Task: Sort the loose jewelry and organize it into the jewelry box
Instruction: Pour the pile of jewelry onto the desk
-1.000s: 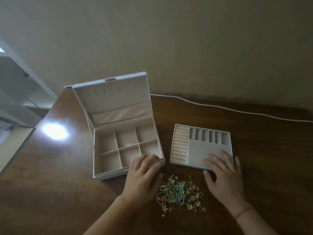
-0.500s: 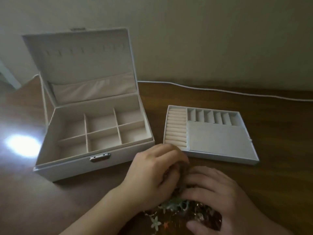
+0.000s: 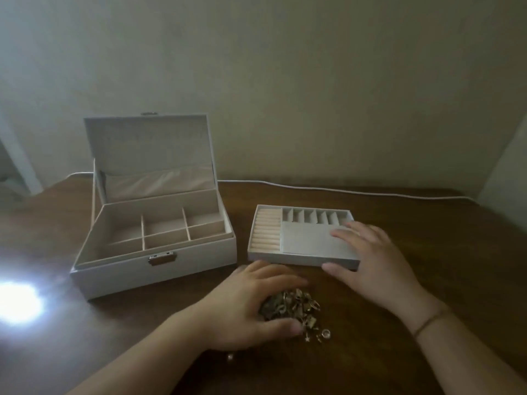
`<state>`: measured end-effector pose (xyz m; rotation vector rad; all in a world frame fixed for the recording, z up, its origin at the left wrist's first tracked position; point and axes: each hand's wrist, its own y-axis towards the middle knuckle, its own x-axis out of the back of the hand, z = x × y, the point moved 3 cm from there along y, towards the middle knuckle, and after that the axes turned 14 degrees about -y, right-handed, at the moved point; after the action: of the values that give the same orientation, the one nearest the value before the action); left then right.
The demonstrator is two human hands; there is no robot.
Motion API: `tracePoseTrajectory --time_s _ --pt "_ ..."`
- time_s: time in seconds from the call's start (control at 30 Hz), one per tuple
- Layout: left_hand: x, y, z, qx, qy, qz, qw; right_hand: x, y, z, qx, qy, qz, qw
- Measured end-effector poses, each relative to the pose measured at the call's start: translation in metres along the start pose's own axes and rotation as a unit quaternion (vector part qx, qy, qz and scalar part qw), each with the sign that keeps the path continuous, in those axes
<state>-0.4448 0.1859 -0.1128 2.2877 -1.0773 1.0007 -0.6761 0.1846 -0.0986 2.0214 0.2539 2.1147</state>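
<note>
Dim, soft frame; glare patch (image 3: 17, 302) on table (image 3: 427, 223)

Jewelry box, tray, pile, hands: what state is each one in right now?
Jewelry box: lid up, compartments empty.
Tray: out of the box, on the table, beside the box; slots look empty.
Jewelry pile: loose on the table, unsorted; a few pieces stray.
Left hand: fingers curled over the pile.
Right hand: fingers straight, resting on the tray's near right corner.
Cable: lying along the table's back edge.
</note>
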Motion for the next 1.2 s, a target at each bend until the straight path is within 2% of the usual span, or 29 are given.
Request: tracePoseTrajectory --time_s 0.07,0.13,0.33,0.43,0.5,0.53,0.6,0.67,0.87,1.0,1.07,1.13,1.2 --pt "-0.004 0.001 -0.007 -0.03 0.069 0.041 0.996 -0.013 0.002 -0.015 -0.064 0.042 0.084 0.994" --pt "-0.002 0.001 -0.01 -0.05 0.085 0.056 0.994 -0.02 0.006 -0.017 -0.063 0.095 0.081 0.99" --pt "0.001 -0.002 -0.01 -0.098 0.069 0.076 0.99 -0.032 0.025 -0.002 -0.032 0.12 0.084 0.989" --pt "0.006 -0.002 -0.007 -0.086 0.033 0.084 0.992 -0.031 0.026 -0.001 -0.026 0.055 0.06 0.996" --pt "0.015 -0.006 -0.001 -0.06 -0.022 0.076 0.995 -0.014 0.016 0.007 0.018 0.017 -0.023 0.999" --pt "0.02 -0.008 0.003 -0.048 -0.038 0.067 0.996 -0.002 0.008 0.014 0.067 0.046 -0.06 0.995" --pt "0.027 -0.012 0.012 -0.038 -0.045 0.041 0.997 0.016 -0.014 0.035 0.192 0.135 -0.073 0.969" --pt "0.029 -0.013 0.018 -0.044 -0.043 0.017 0.998 0.026 -0.037 0.057 0.284 0.161 -0.056 0.944" --pt "0.026 -0.011 0.017 -0.063 -0.053 0.004 0.997 0.015 -0.05 0.081 0.338 0.103 -0.061 0.933" --pt "0.025 -0.011 0.015 -0.065 -0.057 -0.001 0.996 0.009 -0.045 0.077 0.313 0.177 -0.072 0.931" --pt "0.025 -0.01 0.014 -0.065 -0.059 -0.006 0.996 0.013 -0.044 0.075 0.256 0.28 -0.064 0.923" --pt "0.024 -0.01 0.014 -0.061 -0.06 -0.002 0.996 0.019 -0.042 0.071 0.18 0.422 -0.052 0.887" --pt "0.02 -0.008 0.013 -0.064 -0.043 0.009 0.997 0.023 -0.04 0.067 0.11 0.581 -0.025 0.806"
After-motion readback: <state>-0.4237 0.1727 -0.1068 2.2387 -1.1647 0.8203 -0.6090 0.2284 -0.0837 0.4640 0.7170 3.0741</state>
